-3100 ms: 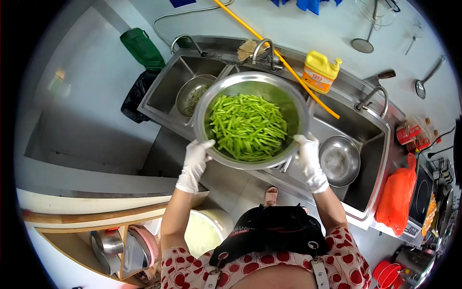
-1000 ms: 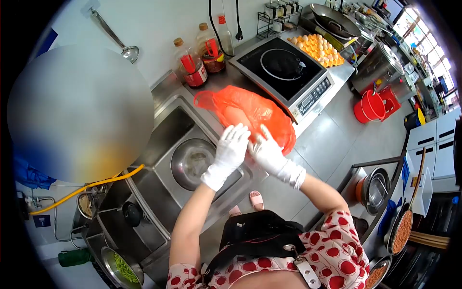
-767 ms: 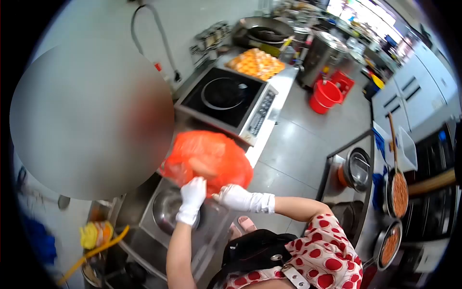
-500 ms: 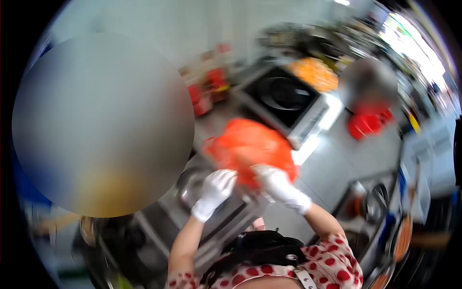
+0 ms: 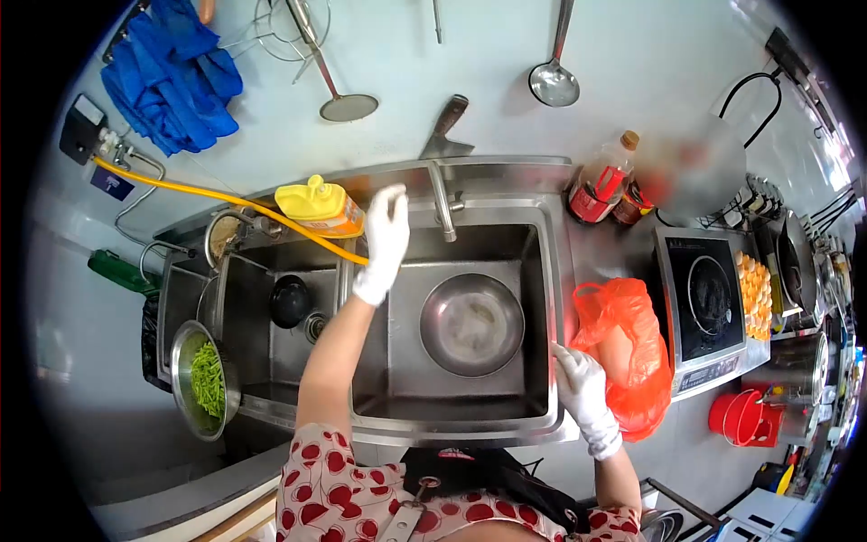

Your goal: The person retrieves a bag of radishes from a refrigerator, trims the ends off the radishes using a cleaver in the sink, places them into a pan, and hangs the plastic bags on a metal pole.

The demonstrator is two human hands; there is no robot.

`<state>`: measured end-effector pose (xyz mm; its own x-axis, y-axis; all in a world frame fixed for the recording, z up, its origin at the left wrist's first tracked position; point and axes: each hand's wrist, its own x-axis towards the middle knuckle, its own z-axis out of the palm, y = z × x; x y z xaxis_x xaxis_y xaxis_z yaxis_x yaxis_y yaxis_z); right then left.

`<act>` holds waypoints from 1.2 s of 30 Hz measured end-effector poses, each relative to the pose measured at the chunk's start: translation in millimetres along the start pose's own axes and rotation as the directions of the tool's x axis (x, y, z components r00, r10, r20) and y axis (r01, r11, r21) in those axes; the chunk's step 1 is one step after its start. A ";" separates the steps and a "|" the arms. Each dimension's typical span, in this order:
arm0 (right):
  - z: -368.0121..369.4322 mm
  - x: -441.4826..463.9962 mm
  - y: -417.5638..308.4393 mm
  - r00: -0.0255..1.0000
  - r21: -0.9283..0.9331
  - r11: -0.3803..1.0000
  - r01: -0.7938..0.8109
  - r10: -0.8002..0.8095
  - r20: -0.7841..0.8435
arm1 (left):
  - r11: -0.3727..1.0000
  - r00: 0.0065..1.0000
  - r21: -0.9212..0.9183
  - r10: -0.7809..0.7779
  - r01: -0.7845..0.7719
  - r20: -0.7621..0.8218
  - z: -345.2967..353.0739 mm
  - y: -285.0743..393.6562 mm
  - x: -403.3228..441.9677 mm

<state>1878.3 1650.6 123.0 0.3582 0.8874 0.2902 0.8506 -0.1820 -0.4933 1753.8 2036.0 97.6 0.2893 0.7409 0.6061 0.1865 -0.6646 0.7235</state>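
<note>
My left hand [image 5: 386, 244], in a white glove, is raised over the back of the sink [image 5: 370, 388], between a yellow bottle [image 5: 321, 210] and the metal faucet [image 5: 442, 203]. Its fingers are stretched out, with nothing visible in them. My right hand [image 5: 585, 397], gloved too, is at the sink's right rim beside an orange plastic bag [image 5: 637, 361]. Its fingers are apart and nothing shows in them; whether it touches the bag I cannot tell. Something pale shows through the bag. A round metal basin [image 5: 472, 325] lies in the right-hand sink compartment.
A black bowl [image 5: 290, 302] is in the left compartment. A metal bowl of cut green vegetables [image 5: 208, 379] stands at the left edge. To the right are sauce bottles [image 5: 598, 185], an induction cooker [image 5: 709, 298] and eggs [image 5: 754, 294]. A cleaver [image 5: 447, 131] and ladle [image 5: 554, 83] hang behind.
The view has swung left to face the sink and is sharper. Both hands were at the orange bag; my left hand has moved away over the sink, my right stays close beside the bag.
</note>
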 end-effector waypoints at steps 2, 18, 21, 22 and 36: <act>17.6 19.9 -5.9 0.996 0.122 0.990 -0.065 0.057 0.066 | 0.954 0.968 -0.165 -0.248 0.252 0.049 16.3 -8.5 20.3; 137.1 63.6 67.8 0.841 0.600 0.588 -0.542 0.392 0.374 | 0.758 0.909 0.504 0.311 -0.414 0.279 87.0 -10.2 137.8; 136.2 52.0 68.7 0.825 0.570 0.596 -0.565 0.399 0.401 | 0.672 0.905 0.622 0.187 -0.402 0.383 95.2 -9.3 150.0; 135.1 48.6 69.4 0.811 0.563 0.583 -0.585 0.413 0.415 | 0.675 0.907 0.612 0.235 -0.411 0.350 97.8 -12.7 149.8; 93.0 48.3 39.3 0.832 0.546 0.629 -0.553 0.381 0.403 | 0.661 0.724 0.436 0.689 -0.610 -0.031 57.6 90.1 183.7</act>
<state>1893.2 1725.7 41.3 0.4671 0.8397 -0.2770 0.1268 -0.3736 -0.9189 1877.8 2106.7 255.0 0.3091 0.0818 0.9475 0.3564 -0.9337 -0.0357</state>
